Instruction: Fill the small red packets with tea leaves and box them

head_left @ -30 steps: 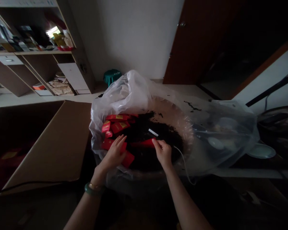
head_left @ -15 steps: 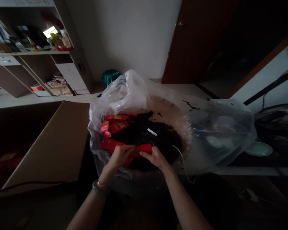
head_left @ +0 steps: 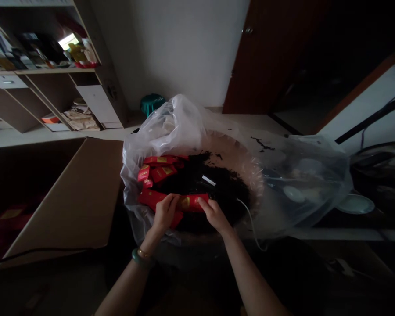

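Observation:
Between my two hands a red packet (head_left: 191,202) with a yellow mark is stretched out level. My left hand (head_left: 165,212) is closed on its left end. On the right end, my right hand (head_left: 214,213) grips with the thumb lying on top. Below it is a wide round container (head_left: 232,145) lined with clear plastic and holding dark loose leaves (head_left: 228,182), which look like tea. Several other red packets (head_left: 163,173) are piled at the container's left side, and more red packets (head_left: 150,197) lie beside my left hand.
A bright white strip (head_left: 208,180) shows among the leaves, with a white cable (head_left: 251,217) running over the rim. At left stands an open cardboard box (head_left: 66,193) with red items inside. Clear plastic sheeting (head_left: 309,175) covers bowls at right. Behind are shelves (head_left: 52,72) and a door (head_left: 250,66).
My left hand has come right from the pile and taken the packet's left end. My right hand has drawn the packet slightly towards me, and its yellow mark now faces up.

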`<state>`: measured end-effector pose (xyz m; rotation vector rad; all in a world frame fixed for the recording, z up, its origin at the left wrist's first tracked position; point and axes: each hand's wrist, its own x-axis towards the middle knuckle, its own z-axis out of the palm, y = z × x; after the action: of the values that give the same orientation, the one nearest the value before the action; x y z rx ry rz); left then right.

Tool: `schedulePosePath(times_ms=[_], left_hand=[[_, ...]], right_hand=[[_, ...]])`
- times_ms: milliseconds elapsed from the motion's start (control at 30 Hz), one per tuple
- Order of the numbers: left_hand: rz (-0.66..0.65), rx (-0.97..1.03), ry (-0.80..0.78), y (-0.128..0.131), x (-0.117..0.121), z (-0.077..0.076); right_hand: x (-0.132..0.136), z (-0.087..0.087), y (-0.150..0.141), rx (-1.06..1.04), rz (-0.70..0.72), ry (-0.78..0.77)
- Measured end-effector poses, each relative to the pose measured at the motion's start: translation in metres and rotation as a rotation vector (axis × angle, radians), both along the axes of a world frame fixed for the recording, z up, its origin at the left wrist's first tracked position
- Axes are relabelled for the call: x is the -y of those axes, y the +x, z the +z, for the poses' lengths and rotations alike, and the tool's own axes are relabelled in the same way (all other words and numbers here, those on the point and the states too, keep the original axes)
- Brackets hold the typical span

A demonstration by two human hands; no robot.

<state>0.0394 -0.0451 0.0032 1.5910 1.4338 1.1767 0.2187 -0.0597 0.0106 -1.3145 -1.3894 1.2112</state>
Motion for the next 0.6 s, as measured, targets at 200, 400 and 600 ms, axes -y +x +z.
schedulePosePath(times_ms=[200, 400, 600], left_hand=[[0.061, 0.013, -0.063, 0.001, -0.008, -0.006], [-0.074, -0.457, 0.329, 0.001, 0.004, 0.003], [-0.172, -0.87, 0.397, 0.004, 0.006, 0.001]], right_hand=[[0.003, 0.007, -0.005, -0.057, 0.121, 0.069], [-0.006, 0.002, -0.003, -0.038, 0.186, -0.022], [-0.013, 0.003, -0.003, -0.028, 0.252, -0.063]])
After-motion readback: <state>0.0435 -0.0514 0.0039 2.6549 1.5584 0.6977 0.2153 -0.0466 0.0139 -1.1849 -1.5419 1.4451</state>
